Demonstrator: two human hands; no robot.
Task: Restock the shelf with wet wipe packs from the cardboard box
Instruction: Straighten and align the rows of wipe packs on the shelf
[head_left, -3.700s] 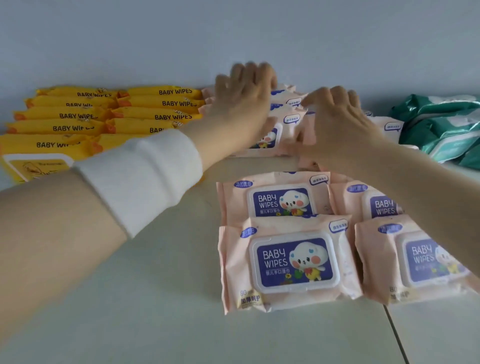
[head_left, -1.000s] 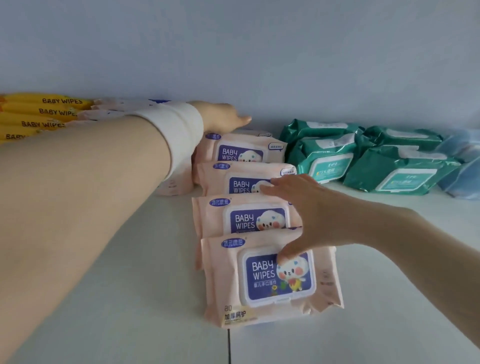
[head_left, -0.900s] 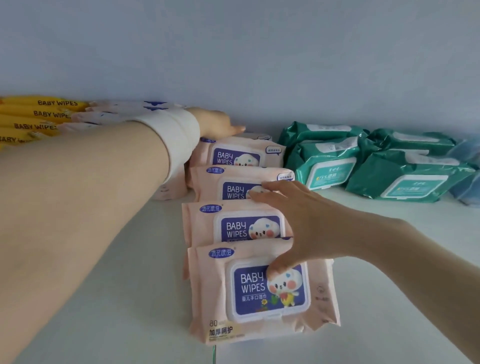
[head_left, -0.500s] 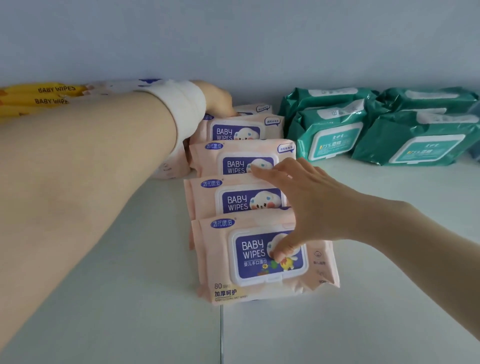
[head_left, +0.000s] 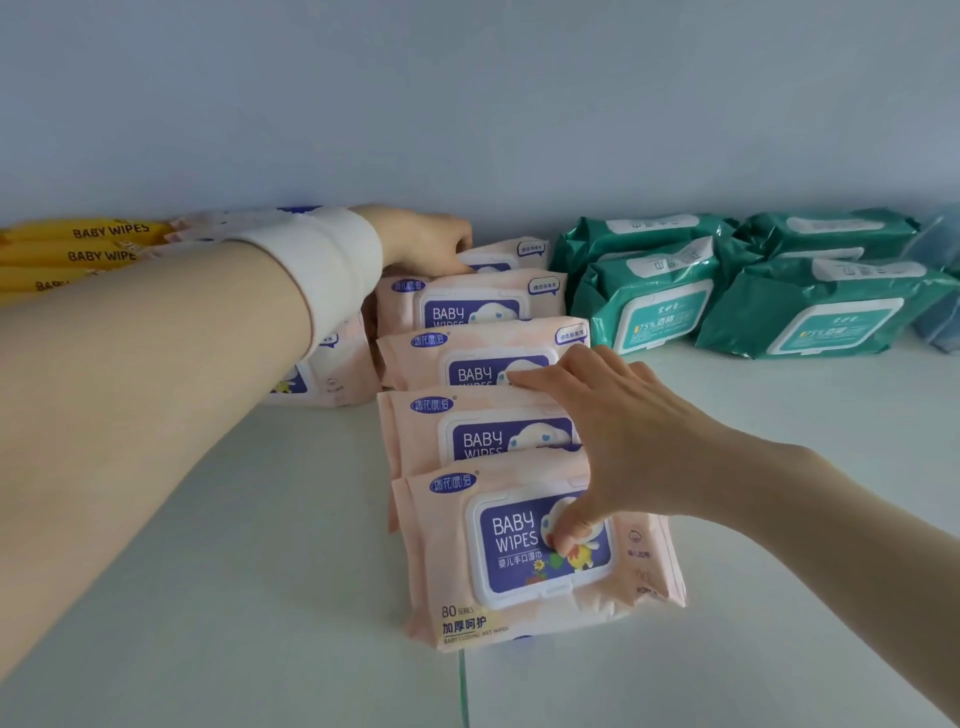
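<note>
Right hand (head_left: 613, 441) spans the pink packs (head_left: 447, 545), fingers wide, thumb on the nearest; left hand (head_left: 421, 239) fingers curl over the rear pack (head_left: 524, 250).

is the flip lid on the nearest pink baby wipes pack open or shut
Shut: the white-rimmed plastic lid lies flat against the nearest pink pack, right hand touching it.

On my far left, yellow packs (head_left: 78, 254) lie stacked, printed BABY WIPES. On my right, green packs (head_left: 810, 312) with white lids sit side by side, a blue pack (head_left: 943, 291) just beside them. Behind is a pale wall (head_left: 467, 104).
</note>
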